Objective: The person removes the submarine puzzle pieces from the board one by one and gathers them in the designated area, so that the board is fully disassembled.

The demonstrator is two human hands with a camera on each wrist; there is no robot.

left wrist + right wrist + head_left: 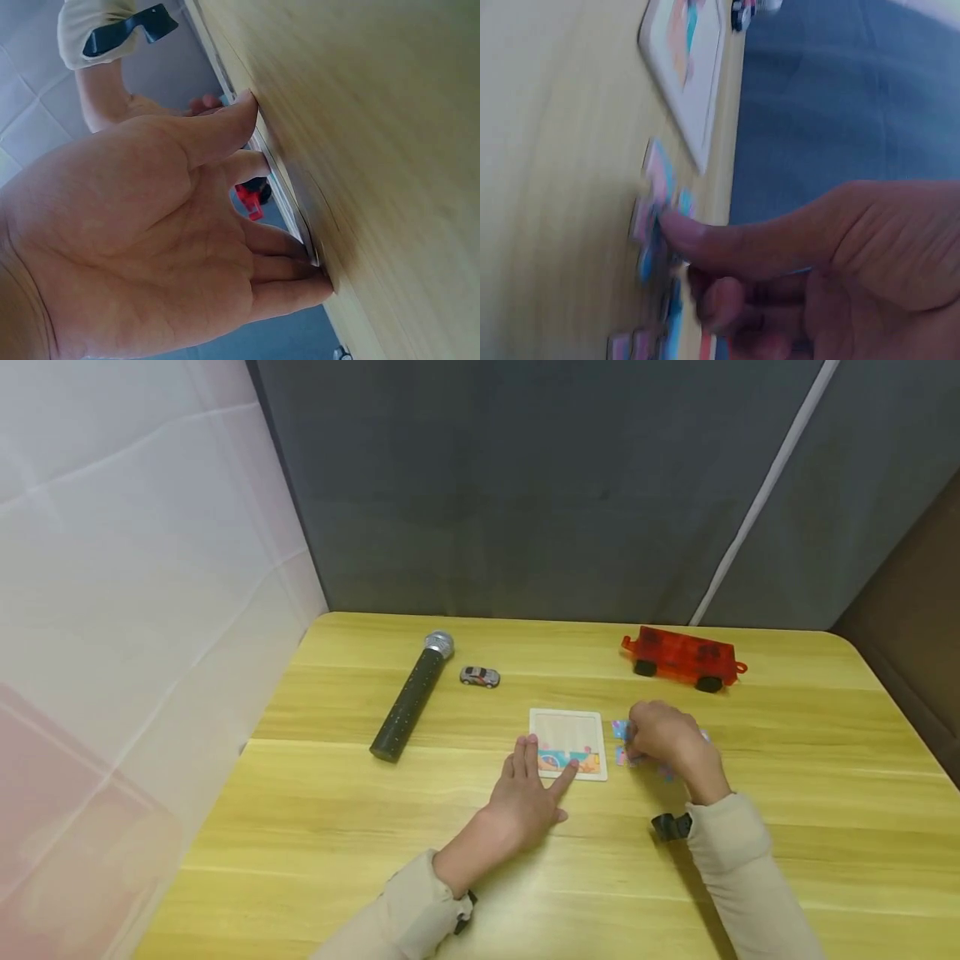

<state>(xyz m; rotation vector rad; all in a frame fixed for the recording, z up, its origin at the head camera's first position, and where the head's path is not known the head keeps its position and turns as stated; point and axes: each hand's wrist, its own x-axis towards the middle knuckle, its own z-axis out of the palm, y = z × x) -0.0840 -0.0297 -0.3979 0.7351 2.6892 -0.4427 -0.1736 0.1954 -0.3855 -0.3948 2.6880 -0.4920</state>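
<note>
A square puzzle tray (566,727) with a pale frame lies on the table, its lower strip filled with coloured pieces. My left hand (521,806) rests on its lower edge, fingers straight and spread, thumb at the table. Right of the tray, my right hand (670,739) is over a group of loose puzzle pieces (621,755), partly covering them. Seen from the right wrist, thumb and curled fingers pinch at a piece among the pink and blue puzzle pieces (658,172); the piece itself is blurred and mostly hidden.
A dark microphone (412,702) with a silver head lies to the left. Near it stands a small toy car (480,676). A red translucent toy wagon (682,657) with black wheels is at the back right. Grey fabric (510,493) hangs behind the wooden table.
</note>
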